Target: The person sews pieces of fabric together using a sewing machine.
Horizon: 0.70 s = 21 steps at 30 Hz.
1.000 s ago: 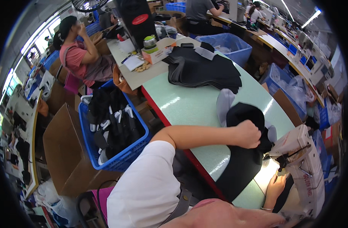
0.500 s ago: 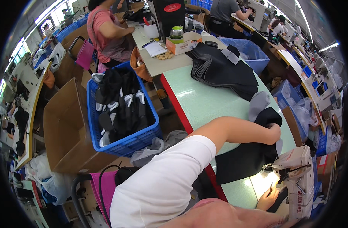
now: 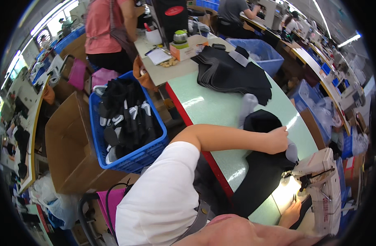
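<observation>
1. Your left hand (image 3: pixel 277 140) lies flat, fingers spread, pressing the black fabric piece (image 3: pixel 259 164) on the green table (image 3: pixel 212 108), gripping nothing.
2. Your right hand (image 3: pixel 289 213), at five o'clock of it, rests by the sewing machine (image 3: pixel 323 184); its grip I cannot tell.
3. The blue basket (image 3: pixel 132 158) sits at nine o'clock.

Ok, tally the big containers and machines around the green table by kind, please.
Blue bins: 2
Cardboard boxes: 1
Sewing machines by the hands: 1
Total: 4
</observation>
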Motion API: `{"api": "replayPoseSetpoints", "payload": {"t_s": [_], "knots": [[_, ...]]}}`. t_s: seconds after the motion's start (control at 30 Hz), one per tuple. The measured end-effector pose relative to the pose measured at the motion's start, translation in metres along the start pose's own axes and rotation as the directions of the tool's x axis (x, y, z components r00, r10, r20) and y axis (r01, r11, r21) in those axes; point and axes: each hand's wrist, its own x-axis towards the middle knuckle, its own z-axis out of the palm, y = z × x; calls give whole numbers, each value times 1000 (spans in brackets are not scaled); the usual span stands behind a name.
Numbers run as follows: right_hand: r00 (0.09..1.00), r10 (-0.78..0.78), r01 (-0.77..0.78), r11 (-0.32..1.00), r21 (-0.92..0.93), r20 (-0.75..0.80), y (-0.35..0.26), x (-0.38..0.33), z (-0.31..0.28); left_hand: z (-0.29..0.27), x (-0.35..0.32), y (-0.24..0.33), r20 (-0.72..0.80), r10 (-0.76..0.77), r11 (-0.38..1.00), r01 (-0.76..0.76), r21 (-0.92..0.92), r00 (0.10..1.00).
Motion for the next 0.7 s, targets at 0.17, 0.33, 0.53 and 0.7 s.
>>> {"api": "replayPoseSetpoints", "payload": {"t_s": [0.17,0.33,0.53,0.7], "knots": [[997,33,-29,997,65,-63,-47,-25,-43,-11,-37,0,-45,-241,933,219,-284,969],[964,-57,-198,506,840,261,-131,-19,-66,-7,-49,-10,-238,-286,881,158,-445,928],[876,-180,-423,159,892,447,-181,36,-39,-10,-45,-9,-264,-270,763,38,-645,926],[806,-145,-582,-10,813,575,-189,62,-9,-13,-49,-8,-184,-255,717,58,-695,949]]}}
